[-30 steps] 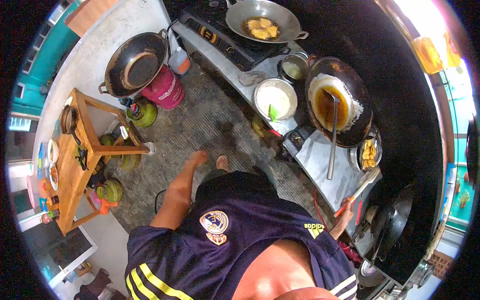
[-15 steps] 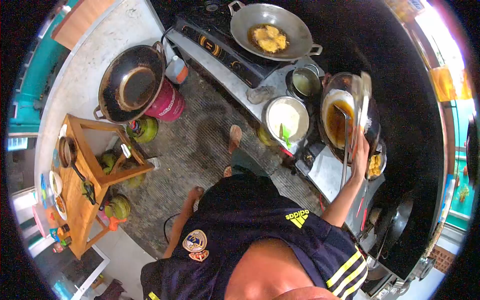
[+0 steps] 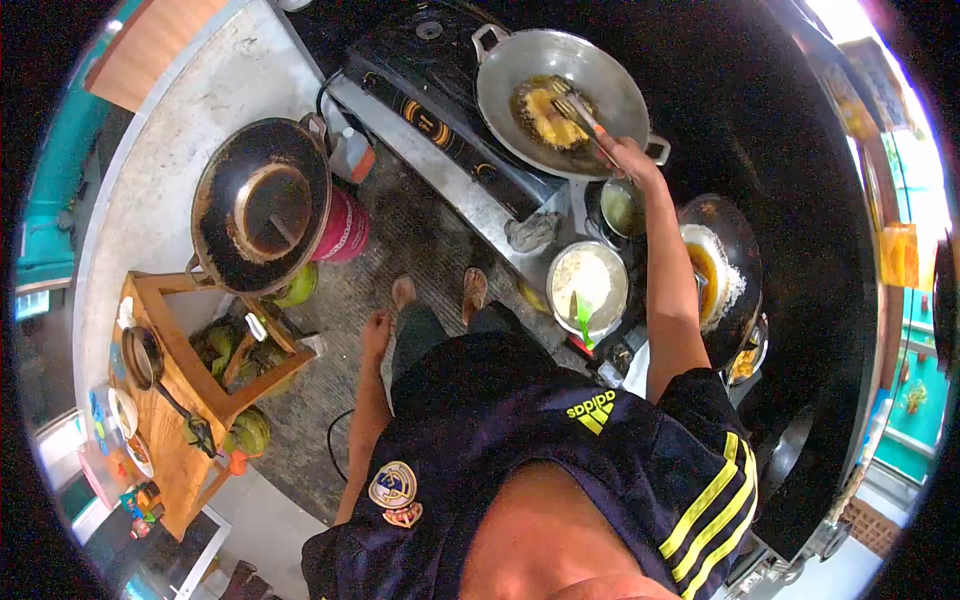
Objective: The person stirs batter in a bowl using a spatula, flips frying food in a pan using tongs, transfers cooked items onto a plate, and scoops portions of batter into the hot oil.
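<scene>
My right hand [image 3: 630,160] is wrapped round the handle of a slotted utensil [image 3: 573,104]. Its head reaches over the frying food [image 3: 552,118], which lies in oil in the light metal wok [image 3: 620,92] on the stove. At my left side hangs my left hand [image 3: 377,326], low over the floor, its fingers curled; whether it holds anything is too small to tell. Below the wok, a pot of pale batter [image 3: 590,285] has a green-handled tool [image 3: 582,315] in it. A small pot of liquid [image 3: 622,208] stands beside my right forearm.
A dark wok with oil [image 3: 715,275] stands right of my forearm, partly covering a container of fried pieces [image 3: 744,362]. A crumpled cloth [image 3: 533,232] lies on the counter. To the left are a large black wok [image 3: 265,205], a pink gas cylinder [image 3: 342,228] and a wooden table [image 3: 180,390].
My right hand has carried the utensil from the right end of the counter, past the dark wok, to the frying food. My left hand stays low at my side. The view has shifted.
</scene>
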Available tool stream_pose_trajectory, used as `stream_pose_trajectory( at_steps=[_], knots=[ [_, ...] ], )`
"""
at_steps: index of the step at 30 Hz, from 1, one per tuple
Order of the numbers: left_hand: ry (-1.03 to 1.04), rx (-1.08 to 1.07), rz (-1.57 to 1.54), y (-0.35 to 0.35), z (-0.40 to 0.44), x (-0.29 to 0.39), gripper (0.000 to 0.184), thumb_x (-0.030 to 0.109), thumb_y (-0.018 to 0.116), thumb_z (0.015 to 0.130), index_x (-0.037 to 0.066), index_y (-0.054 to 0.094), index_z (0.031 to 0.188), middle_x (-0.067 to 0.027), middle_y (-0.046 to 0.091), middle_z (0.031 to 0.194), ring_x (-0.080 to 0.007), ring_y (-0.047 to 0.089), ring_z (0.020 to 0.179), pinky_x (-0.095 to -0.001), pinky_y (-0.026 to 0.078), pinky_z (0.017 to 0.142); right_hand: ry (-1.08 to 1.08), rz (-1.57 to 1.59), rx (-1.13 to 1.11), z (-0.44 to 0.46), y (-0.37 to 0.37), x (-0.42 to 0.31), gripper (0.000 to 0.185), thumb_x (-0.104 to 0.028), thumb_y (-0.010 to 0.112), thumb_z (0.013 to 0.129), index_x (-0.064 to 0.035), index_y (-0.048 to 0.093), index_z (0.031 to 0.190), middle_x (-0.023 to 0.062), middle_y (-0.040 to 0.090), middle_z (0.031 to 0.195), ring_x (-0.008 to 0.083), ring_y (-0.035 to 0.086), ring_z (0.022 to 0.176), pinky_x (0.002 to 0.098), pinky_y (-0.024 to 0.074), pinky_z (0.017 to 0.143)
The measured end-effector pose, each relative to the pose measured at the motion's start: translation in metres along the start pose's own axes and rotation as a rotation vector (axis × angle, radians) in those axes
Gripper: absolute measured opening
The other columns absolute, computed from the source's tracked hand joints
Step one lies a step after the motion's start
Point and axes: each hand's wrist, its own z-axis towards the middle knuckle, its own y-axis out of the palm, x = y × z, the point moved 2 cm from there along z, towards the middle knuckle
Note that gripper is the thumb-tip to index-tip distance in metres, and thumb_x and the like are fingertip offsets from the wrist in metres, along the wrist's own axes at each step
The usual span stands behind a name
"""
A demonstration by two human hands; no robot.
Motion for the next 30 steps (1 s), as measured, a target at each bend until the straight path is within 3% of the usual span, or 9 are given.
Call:
stream_pose_trajectory(
  at_steps=[3,7,9,16,20,22,25,28,30],
  knots=[
    [-0.086,-0.113,0.242,0.037,0.052,-0.089,0.042,0.041,0.054,0.086,0.008,0.061,0.112,-0.0157,0.066,0.091,-0.0307,0.064,0.086,-0.041,0.048,0.075,0.047,0.005,-0.039,0.022,0.013,0.005,0.066,-0.064,0.049,0.085,0.0006,0.062,0.083,0.0044,0.055,0.064,0.0113,0.046,0.051,0.0281,0.0338,0.043],
    [0.105,-0.199,0.117,0.025,0.097,-0.103,0.043,0.043,0.055,0.084,0.009,0.064,0.108,-0.0176,0.066,0.097,-0.0369,0.062,0.094,-0.0434,0.047,0.082,0.054,0.11,0.044,0.034,0.016,0.015,0.064,-0.061,0.05,0.086,0.0014,0.059,0.075,0.0023,0.044,0.05,0.0115,0.038,0.039,0.0297,0.0263,0.036],
    [0.008,-0.256,0.219,0.0,0.11,-0.067,0.045,0.044,0.055,0.084,0.008,0.063,0.11,-0.0179,0.066,0.101,-0.0367,0.061,0.096,-0.0433,0.047,0.083,0.191,-0.006,0.082,0.031,0.01,0.018,0.063,-0.061,0.05,0.086,0.0002,0.058,0.073,0.0023,0.043,0.049,0.0107,0.036,0.038,0.0296,0.0263,0.037],
    [-0.079,-0.088,0.578,-0.044,0.15,-0.091,0.046,0.041,0.05,0.083,0.004,0.063,0.109,-0.0222,0.063,0.107,-0.0391,0.058,0.104,-0.0442,0.045,0.089,0.227,0.074,0.018,0.013,0.002,0.022,0.067,-0.064,0.048,0.085,0.0015,0.057,0.097,0.0031,0.057,0.075,0.01,0.045,0.057,0.0265,0.0337,0.044],
    [-0.159,-0.276,0.474,-0.049,0.13,-0.076,0.051,0.042,0.045,0.084,0.002,0.062,0.109,-0.0266,0.061,0.107,-0.0424,0.056,0.104,-0.0472,0.043,0.091,0.179,-0.013,0.01,0.027,0.016,0.022,0.075,-0.065,0.048,0.084,0.0052,0.056,0.107,0.0082,0.062,0.087,0.0123,0.049,0.065,0.0276,0.0376,0.047],
    [-0.086,-0.36,0.615,-0.042,0.13,-0.089,0.052,0.043,0.044,0.084,0.002,0.062,0.109,-0.0278,0.061,0.106,-0.0427,0.056,0.104,-0.0481,0.043,0.091,0.223,-0.004,0.028,0.034,0.02,0.027,0.076,-0.066,0.048,0.084,0.0069,0.056,0.107,0.0091,0.062,0.088,0.0131,0.05,0.064,0.0285,0.0381,0.047],
    [-0.048,-0.34,0.271,-0.021,0.155,-0.152,0.05,0.044,0.043,0.084,0.004,0.062,0.108,-0.0263,0.063,0.102,-0.0425,0.057,0.102,-0.0483,0.043,0.091,0.252,-0.097,0.016,0.054,0.016,0.046,0.076,-0.065,0.048,0.084,0.0079,0.058,0.104,0.0098,0.062,0.085,0.0136,0.05,0.061,0.0297,0.0378,0.047],
    [-0.166,-0.256,0.605,-0.003,0.158,-0.119,0.05,0.046,0.043,0.084,0.007,0.061,0.11,-0.025,0.063,0.1,-0.0425,0.058,0.1,-0.0484,0.045,0.088,0.242,-0.12,0.046,0.054,0.014,0.04,0.073,-0.064,0.048,0.084,0.0071,0.06,0.095,0.009,0.059,0.076,0.0142,0.048,0.056,0.0298,0.0357,0.045],
    [0.104,-0.395,0.833,-0.009,0.143,-0.087,0.052,0.047,0.043,0.084,0.008,0.06,0.113,-0.025,0.063,0.103,-0.0423,0.058,0.102,-0.0484,0.046,0.086,0.235,-0.123,0.038,0.046,0.014,0.021,0.071,-0.064,0.049,0.084,0.0064,0.061,0.09,0.0083,0.057,0.07,0.0144,0.046,0.052,0.0296,0.0342,0.043]
  ],
)
